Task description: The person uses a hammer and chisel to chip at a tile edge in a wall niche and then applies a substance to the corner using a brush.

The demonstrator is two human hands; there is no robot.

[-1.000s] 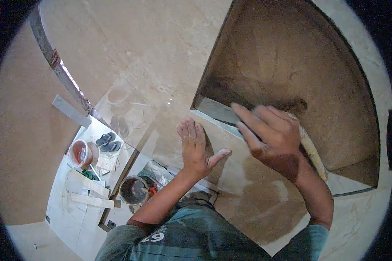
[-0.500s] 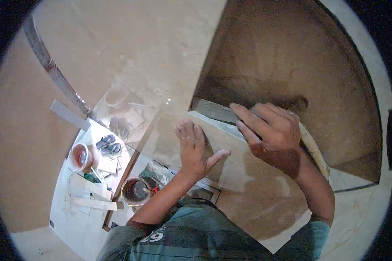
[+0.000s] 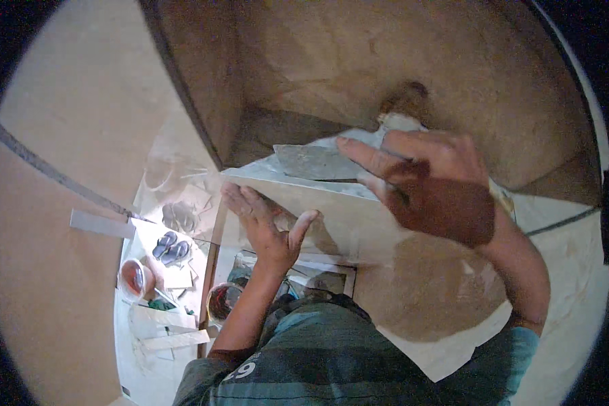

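Observation:
My right hand (image 3: 440, 183) grips a flat metal trowel (image 3: 311, 162), forefinger stretched along its blade; the handle is hidden by the hand. The blade lies just inside the lower ledge of a brown, box-like recess (image 3: 480, 61). Pale wet paste (image 3: 254, 167) runs along that ledge, with more of it beyond the knuckles. Below the ledge, my left hand (image 3: 269, 233) is spread against the upright beige tile face (image 3: 352, 233), fingertips near its upper left edge, thumb apart. It holds nothing.
Down to the left stand a bucket (image 3: 127, 281) with reddish contents and another bucket (image 3: 216, 304) beside my left forearm. Dark slippers (image 3: 172, 247) and cut tile pieces (image 3: 177, 340) lie nearby. A pale strip (image 3: 100, 223) juts out by the left wall.
The view has shifted, bringing more of the recess's left side in. The trowel has moved right, away from the recess's left corner. My left hand remains against the tile face.

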